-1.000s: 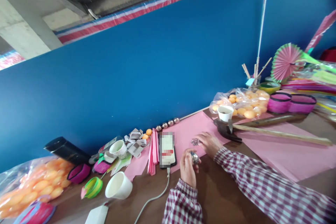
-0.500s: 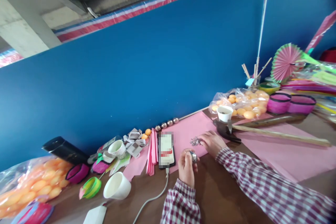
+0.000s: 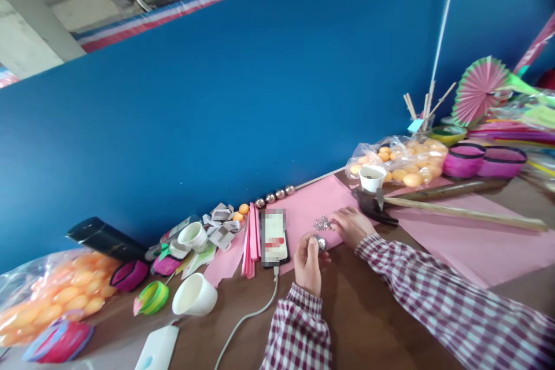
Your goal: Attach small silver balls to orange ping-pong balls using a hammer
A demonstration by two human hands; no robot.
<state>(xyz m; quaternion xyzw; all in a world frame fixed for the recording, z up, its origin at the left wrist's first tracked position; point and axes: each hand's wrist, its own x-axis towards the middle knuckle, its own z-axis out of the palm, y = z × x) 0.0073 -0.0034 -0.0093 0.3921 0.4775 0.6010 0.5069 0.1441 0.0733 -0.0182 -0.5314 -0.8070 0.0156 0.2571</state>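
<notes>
My left hand is closed around a shiny silver ball, which shows between the thumb and fingers. To its upper right, my right hand rests on the table with fingers bent together at the edge of a small pile of glittering silver pieces. What its fingertips pinch, if anything, is too small to make out. The pile lies on a pink paper sheet. Several similar round metallic balls stand in a row at the sheet's far edge, against the blue wall.
Left of my hands lies a phone with a white cable. Further left are a white cup and a bag of orange balls. A hammer, a small white cup and another ball bag are on the right.
The view has tilted slightly, so the table things sit a little higher. Both hands stay nearly in place, the left still on the ball and the right at the pile.
</notes>
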